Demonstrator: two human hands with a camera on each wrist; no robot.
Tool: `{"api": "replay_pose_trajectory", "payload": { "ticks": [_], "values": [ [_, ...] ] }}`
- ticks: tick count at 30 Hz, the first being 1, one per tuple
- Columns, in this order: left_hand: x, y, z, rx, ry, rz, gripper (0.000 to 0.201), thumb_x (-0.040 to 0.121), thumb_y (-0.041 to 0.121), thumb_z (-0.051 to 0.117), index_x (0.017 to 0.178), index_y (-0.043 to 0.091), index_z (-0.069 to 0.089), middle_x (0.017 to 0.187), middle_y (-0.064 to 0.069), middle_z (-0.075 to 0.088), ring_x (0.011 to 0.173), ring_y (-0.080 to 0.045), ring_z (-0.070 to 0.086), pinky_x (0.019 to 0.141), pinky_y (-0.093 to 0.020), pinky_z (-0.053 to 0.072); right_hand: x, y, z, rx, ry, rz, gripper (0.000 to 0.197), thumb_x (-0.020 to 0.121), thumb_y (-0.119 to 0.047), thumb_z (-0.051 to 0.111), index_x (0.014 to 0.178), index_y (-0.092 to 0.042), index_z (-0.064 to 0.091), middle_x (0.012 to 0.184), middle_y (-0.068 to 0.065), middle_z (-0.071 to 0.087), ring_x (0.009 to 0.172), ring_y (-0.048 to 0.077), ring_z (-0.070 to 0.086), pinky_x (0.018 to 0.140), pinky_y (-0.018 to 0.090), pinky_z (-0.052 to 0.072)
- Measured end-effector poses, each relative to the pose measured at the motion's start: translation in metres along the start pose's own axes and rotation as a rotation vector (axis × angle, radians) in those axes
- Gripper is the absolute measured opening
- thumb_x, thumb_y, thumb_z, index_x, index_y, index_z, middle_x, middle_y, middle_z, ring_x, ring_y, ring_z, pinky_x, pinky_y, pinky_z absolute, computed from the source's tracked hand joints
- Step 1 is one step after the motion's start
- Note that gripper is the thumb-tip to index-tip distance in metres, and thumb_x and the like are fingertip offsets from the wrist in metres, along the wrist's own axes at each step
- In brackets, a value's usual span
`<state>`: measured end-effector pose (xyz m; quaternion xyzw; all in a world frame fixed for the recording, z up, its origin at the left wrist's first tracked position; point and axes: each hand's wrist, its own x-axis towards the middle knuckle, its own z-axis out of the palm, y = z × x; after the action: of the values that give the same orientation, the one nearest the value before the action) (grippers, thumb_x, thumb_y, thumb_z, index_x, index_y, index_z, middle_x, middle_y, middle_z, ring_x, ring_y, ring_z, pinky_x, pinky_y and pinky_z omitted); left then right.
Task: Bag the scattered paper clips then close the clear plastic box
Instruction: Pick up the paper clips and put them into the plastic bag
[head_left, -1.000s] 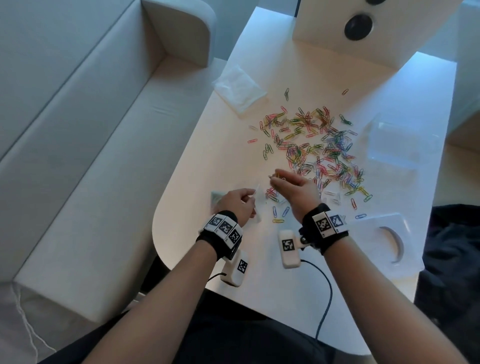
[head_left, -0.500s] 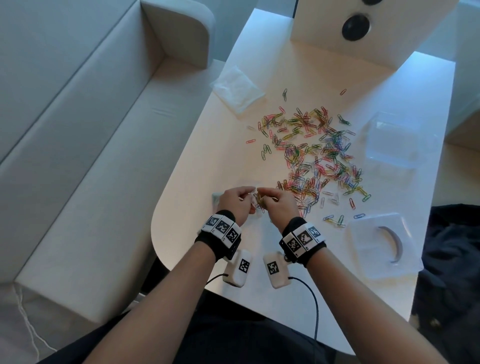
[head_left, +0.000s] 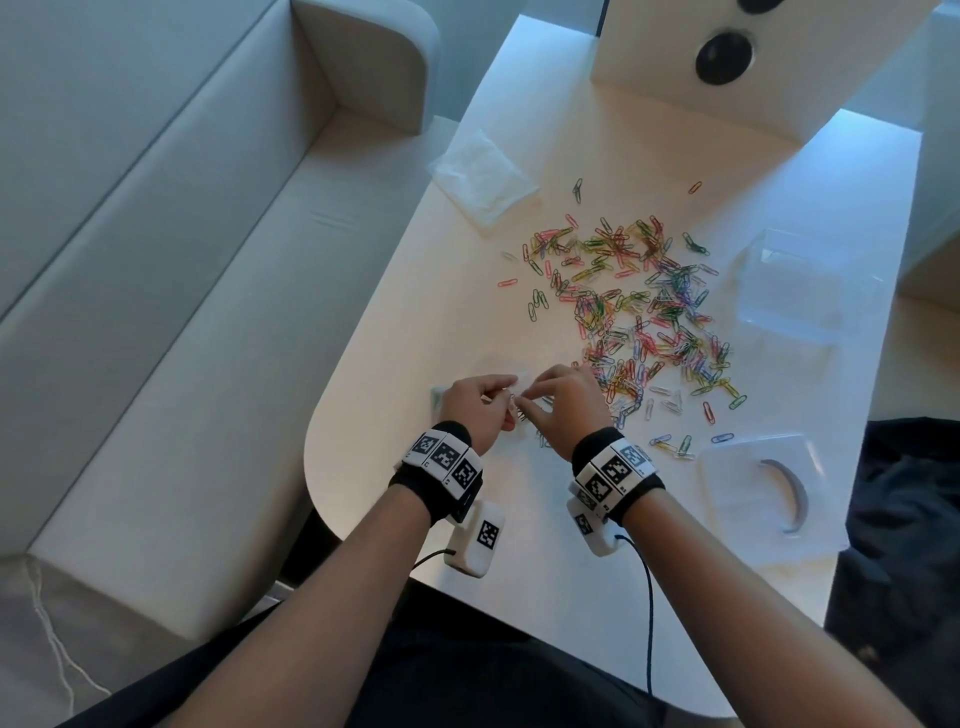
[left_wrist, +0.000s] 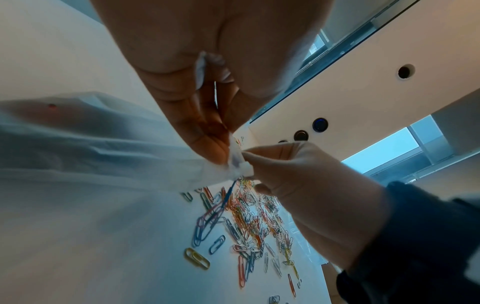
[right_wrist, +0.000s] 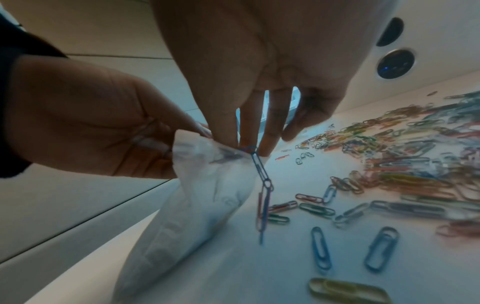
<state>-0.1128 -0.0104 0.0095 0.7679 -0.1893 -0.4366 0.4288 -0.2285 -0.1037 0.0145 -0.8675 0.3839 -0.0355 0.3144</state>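
The mouth of a small clear bag (right_wrist: 207, 185) is pinched by the left hand (head_left: 475, 410), while a short chain of linked clips (right_wrist: 262, 185) is pinched at that mouth by the right hand (head_left: 563, 408). The scattered paper clips (head_left: 639, 312) are spread on the table (head_left: 519, 582) at 1 o'clock from the hands. The clear plastic box (head_left: 802, 286) stands open at 2 o'clock, with its lid (head_left: 753, 480) lying apart at 3 o'clock.

Looking steeply down from head height over a white table (head_left: 519, 582), both forearms reaching in; peering up close from beneath each wrist, facing far across, all three sharing the scattered paper clips (head_left: 639, 306) and plastic bag (right_wrist: 202, 185).
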Motion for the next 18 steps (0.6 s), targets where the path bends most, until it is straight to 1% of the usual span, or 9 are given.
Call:
{"api": "replay_pose_trajectory", "payload": {
  "ticks": [1, 4, 8, 9, 11, 12, 14, 16, 18],
  "values": [
    [0.000, 0.000, -0.001, 0.001, 0.003, 0.000, 0.024, 0.093, 0.012, 0.057, 0.108, 0.023, 0.072, 0.073, -0.001, 0.073, 0.066, -0.016, 0.072, 0.081, -0.040, 0.060, -0.002, 0.001, -0.001, 0.021, -0.016, 0.010, 0.020, 0.087, -0.034, 0.068, 0.093, -0.018, 0.078, 0.095, -0.001, 0.067, 0.091, 0.018, 0.057, 0.086, 0.032, 0.044],
    [0.000, 0.000, -0.002, 0.031, 0.009, 0.008, 0.023, 0.093, 0.013, 0.057, 0.106, 0.024, 0.072, 0.069, 0.001, 0.072, 0.064, -0.014, 0.072, 0.081, -0.037, 0.060, -0.005, 0.004, -0.003, 0.107, -0.056, 0.038, 0.015, 0.087, -0.027, 0.070, 0.094, -0.015, 0.076, 0.090, 0.001, 0.066, 0.072, 0.014, 0.065, 0.074, 0.033, 0.057],
    [-0.001, -0.003, -0.003, 0.052, -0.017, 0.002, 0.022, 0.092, 0.017, 0.058, 0.101, 0.031, 0.072, 0.066, 0.003, 0.073, 0.066, -0.015, 0.073, 0.083, -0.039, 0.060, -0.005, 0.006, -0.011, 0.325, -0.137, 0.158, 0.008, 0.084, -0.015, 0.073, 0.091, -0.014, 0.076, 0.081, 0.001, 0.072, 0.067, 0.011, 0.072, 0.067, 0.034, 0.062],
    [0.000, -0.004, -0.003, 0.049, -0.026, -0.002, 0.022, 0.092, 0.017, 0.057, 0.099, 0.033, 0.071, 0.067, 0.002, 0.073, 0.067, -0.015, 0.073, 0.083, -0.039, 0.060, -0.004, 0.006, -0.014, 0.351, -0.157, 0.171, 0.009, 0.083, -0.012, 0.072, 0.090, -0.015, 0.077, 0.079, 0.001, 0.074, 0.069, 0.009, 0.072, 0.067, 0.032, 0.061],
    [0.000, -0.004, -0.003, 0.047, -0.031, -0.007, 0.023, 0.092, 0.018, 0.057, 0.096, 0.037, 0.070, 0.068, 0.003, 0.073, 0.068, -0.016, 0.073, 0.084, -0.040, 0.059, -0.001, 0.008, -0.018, 0.329, -0.170, 0.151, 0.015, 0.080, -0.008, 0.072, 0.089, -0.018, 0.079, 0.081, -0.001, 0.074, 0.071, 0.005, 0.069, 0.069, 0.020, 0.057],
    [0.000, -0.002, -0.003, 0.048, -0.030, -0.006, 0.023, 0.092, 0.018, 0.057, 0.097, 0.036, 0.071, 0.069, 0.003, 0.073, 0.068, -0.015, 0.073, 0.084, -0.039, 0.059, 0.000, 0.007, -0.021, 0.301, -0.161, 0.130, 0.016, 0.080, -0.006, 0.072, 0.088, -0.018, 0.079, 0.083, -0.002, 0.074, 0.072, 0.004, 0.067, 0.069, 0.014, 0.053],
    [-0.001, 0.002, -0.005, 0.052, -0.026, -0.001, 0.024, 0.093, 0.014, 0.056, 0.107, 0.026, 0.071, 0.072, 0.002, 0.073, 0.067, -0.014, 0.072, 0.082, -0.038, 0.060, 0.003, 0.004, -0.026, 0.250, -0.126, 0.090, 0.015, 0.081, -0.006, 0.070, 0.087, -0.016, 0.079, 0.083, -0.004, 0.073, 0.072, 0.003, 0.065, 0.066, 0.007, 0.050],
    [-0.002, 0.008, -0.006, 0.077, -0.023, 0.028, 0.026, 0.093, 0.011, 0.055, 0.113, 0.019, 0.070, 0.072, 0.001, 0.071, 0.065, -0.013, 0.070, 0.082, -0.035, 0.060, 0.005, -0.002, -0.030, 0.256, -0.108, 0.069, 0.015, 0.081, -0.008, 0.069, 0.086, -0.018, 0.080, 0.080, -0.004, 0.073, 0.069, 0.005, 0.066, 0.065, 0.008, 0.051],
    [-0.003, 0.011, -0.007, 0.134, -0.031, 0.068, 0.027, 0.094, 0.011, 0.055, 0.115, 0.018, 0.070, 0.071, 0.002, 0.069, 0.063, -0.011, 0.069, 0.081, -0.030, 0.060, 0.007, -0.006, -0.035, 0.295, -0.121, 0.068, 0.014, 0.081, -0.010, 0.069, 0.085, -0.019, 0.080, 0.074, -0.003, 0.074, 0.066, 0.007, 0.068, 0.062, 0.012, 0.053]
  ]
}}
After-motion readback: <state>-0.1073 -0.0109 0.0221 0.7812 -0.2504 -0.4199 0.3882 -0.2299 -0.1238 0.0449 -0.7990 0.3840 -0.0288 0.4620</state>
